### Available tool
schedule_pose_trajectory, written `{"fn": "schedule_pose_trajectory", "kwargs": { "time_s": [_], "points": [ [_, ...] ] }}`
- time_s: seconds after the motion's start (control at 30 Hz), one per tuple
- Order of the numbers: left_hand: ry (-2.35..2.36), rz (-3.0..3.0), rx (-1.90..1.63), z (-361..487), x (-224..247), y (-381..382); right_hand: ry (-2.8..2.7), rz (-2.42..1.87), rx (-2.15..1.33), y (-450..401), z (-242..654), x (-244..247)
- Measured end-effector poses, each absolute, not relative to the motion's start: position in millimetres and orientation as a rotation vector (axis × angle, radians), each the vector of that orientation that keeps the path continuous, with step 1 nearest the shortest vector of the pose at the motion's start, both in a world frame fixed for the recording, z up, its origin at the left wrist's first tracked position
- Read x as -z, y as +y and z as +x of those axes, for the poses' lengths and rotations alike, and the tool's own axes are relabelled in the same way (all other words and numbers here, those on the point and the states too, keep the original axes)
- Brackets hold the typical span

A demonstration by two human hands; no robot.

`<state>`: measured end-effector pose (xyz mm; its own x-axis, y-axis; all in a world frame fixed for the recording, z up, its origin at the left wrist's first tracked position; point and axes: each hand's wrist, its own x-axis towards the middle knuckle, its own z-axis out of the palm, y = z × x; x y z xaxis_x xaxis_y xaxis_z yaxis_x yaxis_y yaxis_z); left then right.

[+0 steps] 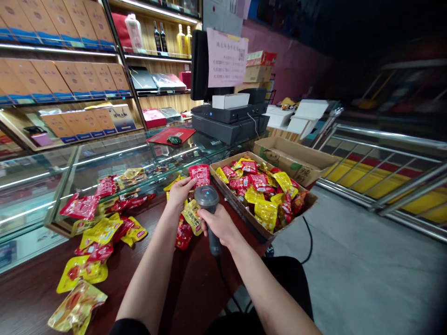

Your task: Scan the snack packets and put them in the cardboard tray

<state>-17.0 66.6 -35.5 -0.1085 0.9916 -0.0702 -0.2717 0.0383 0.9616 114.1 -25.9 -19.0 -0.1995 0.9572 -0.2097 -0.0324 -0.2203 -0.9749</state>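
Observation:
My left hand (180,191) pinches the edge of a red snack packet (199,175) and holds it up just beyond the scanner head. In my right hand (220,222) is a dark handheld scanner (207,197), gripped by its handle, with a blue light on top. Beneath and beside the hands lie a yellow packet (192,215) and a red packet (183,232) on the brown table. To the right, an open cardboard box (240,210) holds several red and yellow packets. More packets (101,231) are spread at the left, some on the glass counter.
Behind the table stretches a glass counter (104,156) with a red mat (167,136), a mouse (174,140) and a monitor (199,65). An open carton (293,158) stands behind the box. The scanner's cable (225,279) hangs down. Metal railing (384,139) stands at right.

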Motion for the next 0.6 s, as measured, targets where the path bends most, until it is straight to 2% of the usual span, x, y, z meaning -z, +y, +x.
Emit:
{"fn": "schedule_pose_trajectory", "kwargs": {
  "time_s": [0.6],
  "points": [
    [1.117, 0.915, -1.367, -18.7, 39.5, 68.6, -1.211, -1.236, -1.558, -27.3, 113.9, 14.9]
  ]
}}
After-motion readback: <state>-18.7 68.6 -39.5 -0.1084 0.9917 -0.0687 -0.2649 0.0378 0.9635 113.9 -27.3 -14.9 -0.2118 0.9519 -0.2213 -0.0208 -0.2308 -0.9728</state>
